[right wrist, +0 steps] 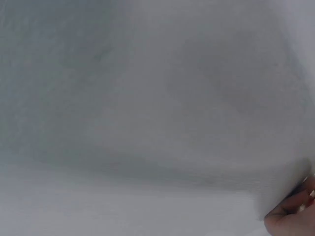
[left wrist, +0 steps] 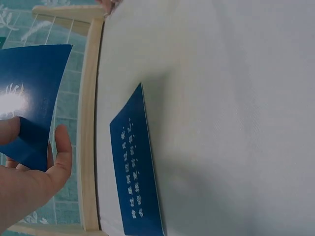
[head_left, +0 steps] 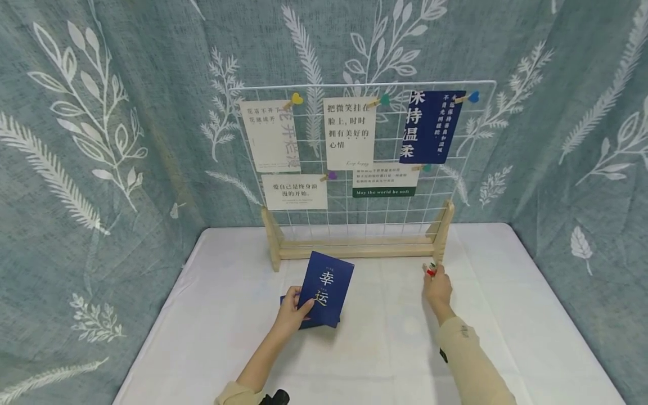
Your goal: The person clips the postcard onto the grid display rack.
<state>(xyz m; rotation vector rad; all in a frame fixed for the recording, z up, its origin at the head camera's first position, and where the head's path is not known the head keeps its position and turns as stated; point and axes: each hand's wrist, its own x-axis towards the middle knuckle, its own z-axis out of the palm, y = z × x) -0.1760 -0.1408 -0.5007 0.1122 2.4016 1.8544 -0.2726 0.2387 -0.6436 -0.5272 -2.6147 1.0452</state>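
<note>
My left hand (head_left: 291,312) grips a navy card (head_left: 328,287) with white and gold Chinese characters, thumb on its front. Below and behind it, another navy card (left wrist: 135,172) with white lettering lies on the table; in the head view the held card hides most of it. Beside the right foot of the wire rack, my right hand (head_left: 437,287) has its fingers curled on a small clip with a red top (head_left: 431,273). A bit of green shows just past the red. In the right wrist view only part of the right hand (right wrist: 293,216) appears, at the lower right corner.
A white wire grid rack (head_left: 361,250) on a wooden base stands at the back. Several cards hang on it, among them a white card (head_left: 349,135) and a navy card (head_left: 430,129), held by clips with coloured hearts. Patterned curtains (head_left: 76,169) enclose the white table (head_left: 385,337).
</note>
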